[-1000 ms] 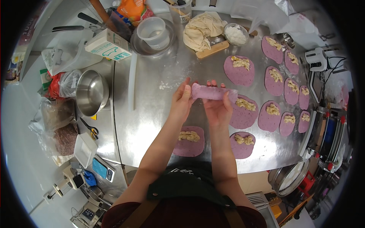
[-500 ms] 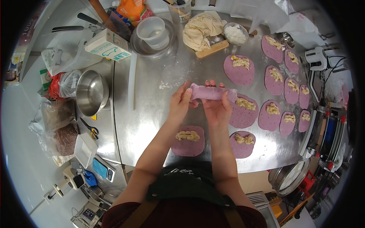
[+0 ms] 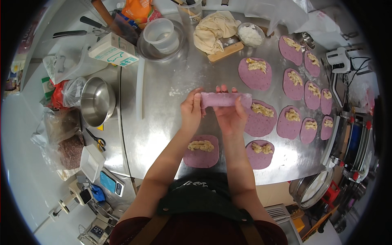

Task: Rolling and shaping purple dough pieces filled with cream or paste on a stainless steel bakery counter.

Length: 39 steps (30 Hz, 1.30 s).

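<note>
A rolled log of purple dough point(image 3: 222, 100) lies level across both hands, raised over the steel table. My left hand point(image 3: 192, 107) grips its left end, thumb on the near side. Around the right end my right hand point(image 3: 230, 116) is closed, palm beneath it and thumb against the near face, with fingertips showing beyond the far side. Close by on the right is a flat dough piece point(image 3: 259, 124) topped with pale, lumpy filling. Two more filled pieces lie nearer me, one dough piece point(image 3: 201, 159) between my forearms and another dough piece point(image 3: 259, 162) right of my right forearm.
Several filled purple dough pieces point(image 3: 293, 92) spread over the table's right side. At the back sit a cloth point(image 3: 216, 30), a wooden-handled scraper point(image 3: 226, 52) and a bowl of white powder point(image 3: 250, 36). Leftward are a carton point(image 3: 114, 50), a steel bowl point(image 3: 98, 102) and scissors point(image 3: 96, 140).
Both hands have shifted slightly left with the dough roll. The roll now lies more level, its left end lower than before. My grip looks the same.
</note>
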Motion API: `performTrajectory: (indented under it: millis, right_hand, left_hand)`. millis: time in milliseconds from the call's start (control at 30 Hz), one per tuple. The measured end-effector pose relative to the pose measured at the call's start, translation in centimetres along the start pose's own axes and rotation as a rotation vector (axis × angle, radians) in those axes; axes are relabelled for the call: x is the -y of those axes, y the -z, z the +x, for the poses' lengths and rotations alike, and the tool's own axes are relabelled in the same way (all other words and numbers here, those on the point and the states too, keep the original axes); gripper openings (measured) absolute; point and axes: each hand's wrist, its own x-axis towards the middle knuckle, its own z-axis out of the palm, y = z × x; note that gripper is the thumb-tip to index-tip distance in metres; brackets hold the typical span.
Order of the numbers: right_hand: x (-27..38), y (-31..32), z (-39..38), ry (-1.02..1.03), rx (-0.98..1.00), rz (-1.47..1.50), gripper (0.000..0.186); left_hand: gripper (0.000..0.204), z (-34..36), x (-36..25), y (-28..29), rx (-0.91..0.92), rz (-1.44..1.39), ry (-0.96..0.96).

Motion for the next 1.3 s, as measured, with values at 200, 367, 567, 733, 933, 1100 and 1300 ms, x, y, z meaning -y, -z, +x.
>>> performTrajectory:
  millis: [200,367,567,733,933,1100,1300]
  right_hand:
    - [-0.7,1.8,-0.3,-0.074,-0.012,-0.112,0.035]
    - [-1.9,2.4,0.5,-0.129,-0.090,-0.232,0.039]
    - [-3.0,2.0,4.6,-0.039,-0.071,-0.884,0.040]
    - [-5.4,0.6,8.4,-0.042,-0.208,-0.884,0.041]
    - [-6.9,0.5,13.6,-0.127,-0.122,-1.360,0.042]
    - [-5.8,1.7,15.0,-0.064,-0.084,-1.507,0.044]
    - [0.1,1.9,6.1,0.180,-0.195,-1.249,0.031]
  left_hand:
    - [0.040,0.7,1.2,2.1,0.175,-0.269,0.326]
    - [0.046,1.4,1.6,3.7,0.370,-0.135,0.315]
    - [0.039,4.5,1.7,5.9,0.254,0.172,0.174]
    - [0.036,6.9,2.1,7.8,0.132,0.268,0.144]
    - [0.038,7.2,2.3,8.8,-0.023,0.230,0.209]
    - [0.039,7.0,3.7,9.9,-0.040,0.434,0.068]
    - [0.028,2.6,1.7,10.6,-0.223,0.713,-0.212]
